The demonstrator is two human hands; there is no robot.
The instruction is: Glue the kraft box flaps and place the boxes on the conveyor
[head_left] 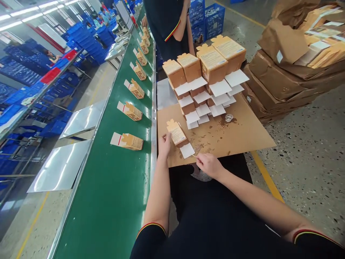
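Observation:
A small tan carton (177, 133) with a white flap (187, 150) lies on a stained cardboard sheet (237, 133) in front of me. My left hand (164, 144) rests against the carton's left side. My right hand (208, 164) pinches a thin stick whose tip points at the white flap. Behind them a stack of similar tan cartons (205, 75) with white flaps hanging open leans in rows. A small clear cup (229, 117) sits on the sheet near brown stains.
A green conveyor belt (118, 187) runs along my left, carrying several cartons (128, 141) in a line. A person in a dark shirt (167, 25) stands beyond the stack. Brown paper bundles (291, 68) are piled at right; blue crates (207, 18) stand behind.

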